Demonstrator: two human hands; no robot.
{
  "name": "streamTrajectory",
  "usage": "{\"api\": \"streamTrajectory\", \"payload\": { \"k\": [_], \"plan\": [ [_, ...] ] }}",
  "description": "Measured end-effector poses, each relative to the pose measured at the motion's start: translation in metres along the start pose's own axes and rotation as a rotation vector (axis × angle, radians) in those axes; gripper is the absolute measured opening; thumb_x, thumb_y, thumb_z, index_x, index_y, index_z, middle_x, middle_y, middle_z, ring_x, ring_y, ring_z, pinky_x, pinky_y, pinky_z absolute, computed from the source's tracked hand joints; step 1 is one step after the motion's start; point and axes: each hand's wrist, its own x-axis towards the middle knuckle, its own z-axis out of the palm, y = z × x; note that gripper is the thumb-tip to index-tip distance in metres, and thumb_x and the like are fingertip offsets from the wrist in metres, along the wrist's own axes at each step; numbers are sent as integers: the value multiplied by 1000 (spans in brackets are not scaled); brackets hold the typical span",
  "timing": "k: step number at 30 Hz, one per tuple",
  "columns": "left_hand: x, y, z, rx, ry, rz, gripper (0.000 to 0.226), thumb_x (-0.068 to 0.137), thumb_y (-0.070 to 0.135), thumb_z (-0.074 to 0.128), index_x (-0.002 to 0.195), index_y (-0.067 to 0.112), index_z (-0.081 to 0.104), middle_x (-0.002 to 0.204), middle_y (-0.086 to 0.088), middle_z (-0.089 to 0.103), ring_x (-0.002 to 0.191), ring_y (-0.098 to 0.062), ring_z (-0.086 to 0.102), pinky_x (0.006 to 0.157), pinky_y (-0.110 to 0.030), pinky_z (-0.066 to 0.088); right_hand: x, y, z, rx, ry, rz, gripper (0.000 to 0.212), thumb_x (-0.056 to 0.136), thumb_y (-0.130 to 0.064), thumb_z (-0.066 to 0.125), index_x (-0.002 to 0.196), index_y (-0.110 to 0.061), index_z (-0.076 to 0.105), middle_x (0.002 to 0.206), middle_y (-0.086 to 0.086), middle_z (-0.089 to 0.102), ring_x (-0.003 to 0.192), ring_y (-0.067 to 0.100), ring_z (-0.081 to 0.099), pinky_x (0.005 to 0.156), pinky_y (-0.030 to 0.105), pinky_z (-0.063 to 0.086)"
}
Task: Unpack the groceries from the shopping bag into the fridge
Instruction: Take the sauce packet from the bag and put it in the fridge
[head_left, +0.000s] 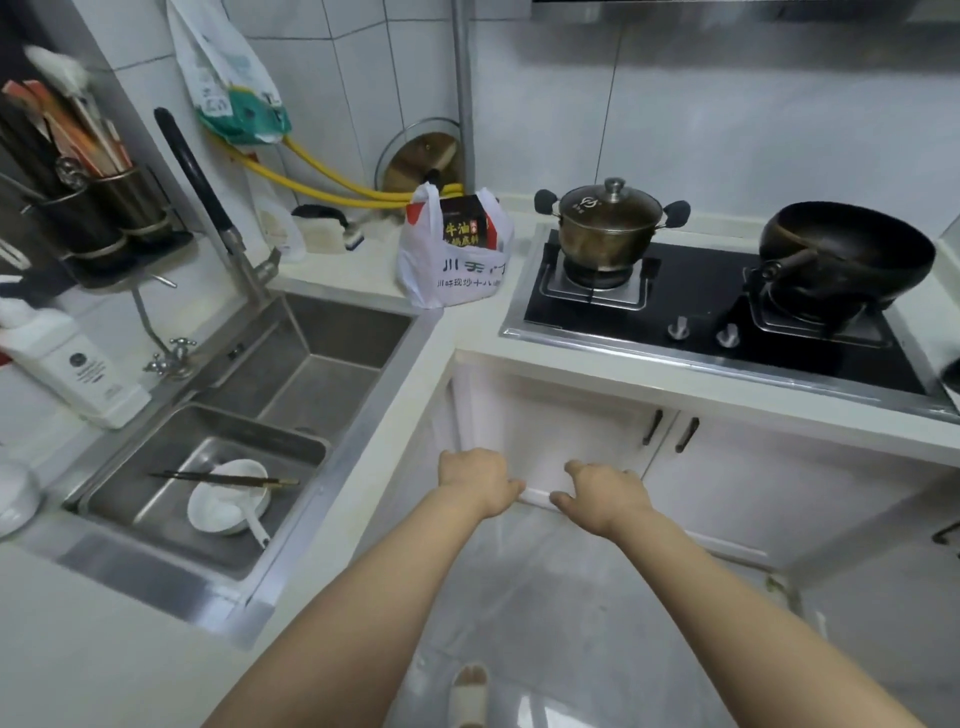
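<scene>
Both my hands curl over a smooth white bar low before the cabinet: left grip and right grip each clenched on the white bar. The crinkled white plastic shopping bag, holding a dark glossy box, stands on the pale desk between steel sink and black glass stove.

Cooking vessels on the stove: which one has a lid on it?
The steel pot on the left burner, beside the shopping bag. A lid with a knob covers it, while the black wok on the right burner sits open.
</scene>
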Motion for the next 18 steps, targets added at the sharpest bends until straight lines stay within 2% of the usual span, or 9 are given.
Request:
{"api": "streamTrajectory", "payload": {
  "k": [8, 18],
  "plan": [
    [57, -28, -21, -20, -8, 57, 45, 93, 48, 39, 110, 13, 62, 116, -8, 63, 108, -27, 58, 77, -30, 39, 55, -14, -23, 14, 7, 51, 47, 94, -46, 38, 127, -14, 46, 122, 8, 60, 111, 27, 56, 88, 35, 38],
    [110, -44, -41, 72, -9, 114, 46, 94, 48, 37, 113, 14, 62, 119, -7, 62, 109, -27, 58, 76, -29, 37, 99, -12, -39, 24, -1, 99, 47, 94, -45, 39, 129, -14, 45, 124, 7, 60, 114, 28, 55, 93, 38, 37]
  ]
}}
